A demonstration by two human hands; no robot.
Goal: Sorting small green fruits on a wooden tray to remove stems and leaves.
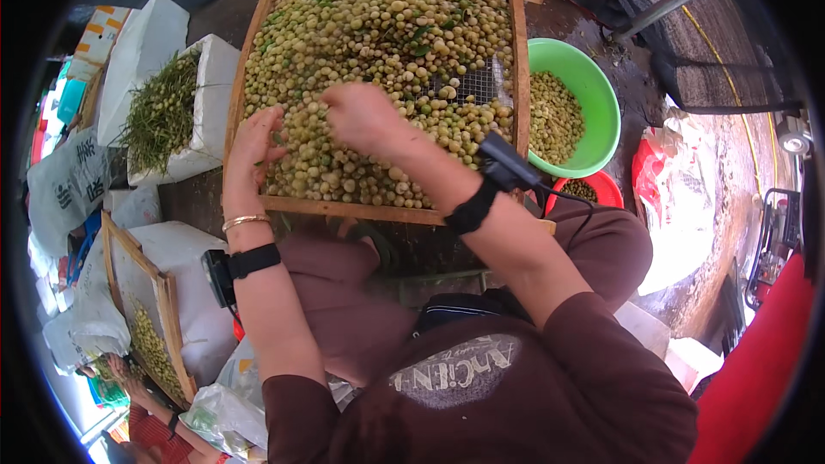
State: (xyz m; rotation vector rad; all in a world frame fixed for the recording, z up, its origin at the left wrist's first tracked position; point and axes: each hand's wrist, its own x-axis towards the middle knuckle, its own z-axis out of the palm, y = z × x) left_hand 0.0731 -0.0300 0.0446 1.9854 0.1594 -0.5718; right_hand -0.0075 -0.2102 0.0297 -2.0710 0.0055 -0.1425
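Note:
A wooden-framed wire-mesh sieve [361, 209] lies before me, heaped with small round yellow-green fruits [367, 19]. Some green leaves [422, 42] are mixed among them. My left hand [253, 145] is over the sieve's left near corner, fingers half curled, with bits of green leaf against them; whether they are gripped is unclear. Over the middle of the heap, my right hand [364, 117] is blurred, its fingers bent down towards the fruits. Its fingertips are hard to make out, and anything pinched there is hidden. Bare mesh [480, 85] shows right of that hand.
A green basin [602, 116] holding smaller fruits stands at the sieve's right, partly under its edge, beside a red basket [609, 190]. On the left is a white foam box [216, 103] with fruiting stems [158, 109]. Another person's hands [129, 380] are near a second sieve [171, 309].

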